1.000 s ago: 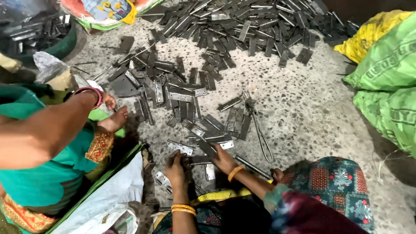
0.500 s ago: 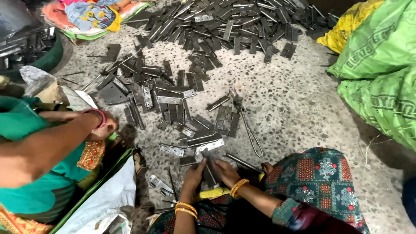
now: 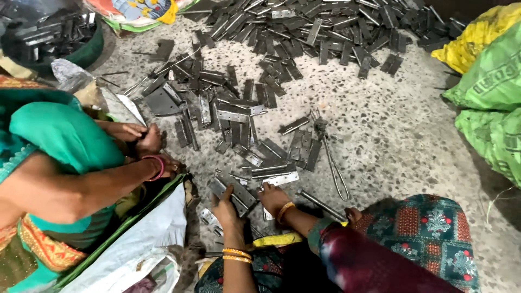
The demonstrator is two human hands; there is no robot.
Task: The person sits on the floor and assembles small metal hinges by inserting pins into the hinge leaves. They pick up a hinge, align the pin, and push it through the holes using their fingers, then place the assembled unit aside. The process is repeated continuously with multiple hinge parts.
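Speckled grey stone floor (image 3: 412, 141) spreads ahead of my hands; I sit on it, knees drawn in.

Far beyond my hands, at the top of the view: large loose heap of dark flat steel hinge plates (image 3: 336, 27), unsorted as far as I can judge. Off to my right, well apart: green woven sacks (image 3: 491, 103) with a yellow sack (image 3: 477, 38) behind them. Far off to my left: round dark tub (image 3: 54, 38) already holding plates.

Between the heap and my hands: a smaller scatter of the same steel plates (image 3: 228, 108), some lying paired. Just ahead and right of my right hand: a long bent wire loop (image 3: 334, 163).

Close left: a co-worker in teal cloth (image 3: 59, 141), both of that person's hands together over their own work; a white sack (image 3: 135, 239) lies between us.

My left hand (image 3: 227, 207): fingers curled around the near end of a grey steel hinge plate (image 3: 234, 192), gripping it against the floor. My right hand (image 3: 274, 198): palm down, fingers spread flat on the small plates beside it, pressing, nothing closed in it.

Judgement on progress: one piece in hand, a few gathered by my knees, most of the stock untouched. Early-to-middle stage.
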